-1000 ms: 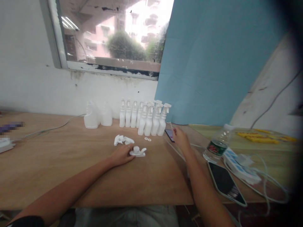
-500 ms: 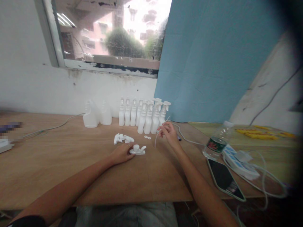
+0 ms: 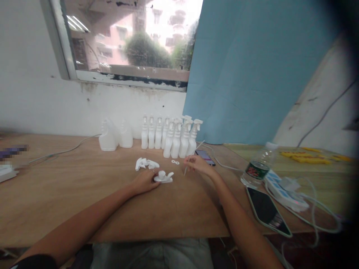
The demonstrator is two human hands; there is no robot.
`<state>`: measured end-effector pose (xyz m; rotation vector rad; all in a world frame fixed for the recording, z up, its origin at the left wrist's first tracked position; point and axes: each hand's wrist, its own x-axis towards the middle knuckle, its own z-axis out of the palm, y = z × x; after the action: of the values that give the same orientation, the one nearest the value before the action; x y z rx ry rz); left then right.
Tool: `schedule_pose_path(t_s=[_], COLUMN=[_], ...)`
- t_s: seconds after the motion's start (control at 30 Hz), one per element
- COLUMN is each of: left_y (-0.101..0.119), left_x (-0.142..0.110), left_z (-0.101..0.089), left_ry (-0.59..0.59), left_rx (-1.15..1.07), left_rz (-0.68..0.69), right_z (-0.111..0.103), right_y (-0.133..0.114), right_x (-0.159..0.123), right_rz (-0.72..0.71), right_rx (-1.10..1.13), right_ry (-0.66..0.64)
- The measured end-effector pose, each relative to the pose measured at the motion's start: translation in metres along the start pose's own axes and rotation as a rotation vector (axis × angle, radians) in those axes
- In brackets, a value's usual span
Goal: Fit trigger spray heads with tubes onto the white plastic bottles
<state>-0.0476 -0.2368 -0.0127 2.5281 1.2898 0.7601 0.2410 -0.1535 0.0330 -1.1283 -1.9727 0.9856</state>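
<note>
My left hand [image 3: 146,181] rests on the table, its fingers closed on a white spray trigger head [image 3: 162,177] that lies on its side. In my right hand [image 3: 196,164], a thin white dip tube [image 3: 185,170] is pinched between the fingers, slanting, with its far end sticking out toward the bottles. Two small white washers [image 3: 175,162] lie between the hands and the bottles. Behind my left hand is a small pile of white spray trigger heads [image 3: 146,163]. Several white spray bottles [image 3: 176,144] stand in a group at the back, some with trigger heads on.
Two larger white bottles [image 3: 108,138] stand by the wall at left. A phone [image 3: 206,157] lies behind my right hand. To the right are a water bottle [image 3: 257,168], another phone [image 3: 267,211], and a power strip [image 3: 286,192] with cables.
My right hand has come down and slightly nearer me with the dip tube, its fingers now closer together around it. The left hand has stayed on the trigger head.
</note>
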Motion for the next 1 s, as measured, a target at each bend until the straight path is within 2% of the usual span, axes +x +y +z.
schedule_pose_path(t_s=[0.1,0.23,0.3,0.4,0.53,0.67,0.83,1.0], left_y=[0.001,0.0,0.0,-0.001,-0.002,-0.002,-0.002,0.001], left_x=[0.0,0.001,0.001,0.002,0.003,0.003,0.003,0.003], left_z=[-0.001,0.0,0.002,0.003,0.004,0.006,0.007,0.004], left_ry=[0.003,0.01,0.013,0.011,0.017,0.032,0.039,0.037], left_rx=[0.016,0.002,-0.007,-0.024,-0.086,-0.102,-0.108,-0.116], left_rz=[0.005,0.013,0.005,-0.016,-0.01,0.012,0.02,0.037], right_z=[0.0,-0.001,0.0,0.007,0.032,0.068,0.098,0.103], right_y=[0.009,0.022,0.024,0.013,-0.017,-0.037,-0.036,-0.031], right_x=[-0.001,0.001,0.002,0.005,0.008,0.011,0.011,0.01], right_rz=[0.066,0.086,0.091,0.056,-0.091,-0.194,-0.275,-0.272], right_rx=[-0.068,-0.105,-0.126,-0.082,0.061,0.071,0.007,-0.025], right_ry=[-0.097,-0.131,-0.119,-0.032,0.037,0.036,-0.024,-0.004])
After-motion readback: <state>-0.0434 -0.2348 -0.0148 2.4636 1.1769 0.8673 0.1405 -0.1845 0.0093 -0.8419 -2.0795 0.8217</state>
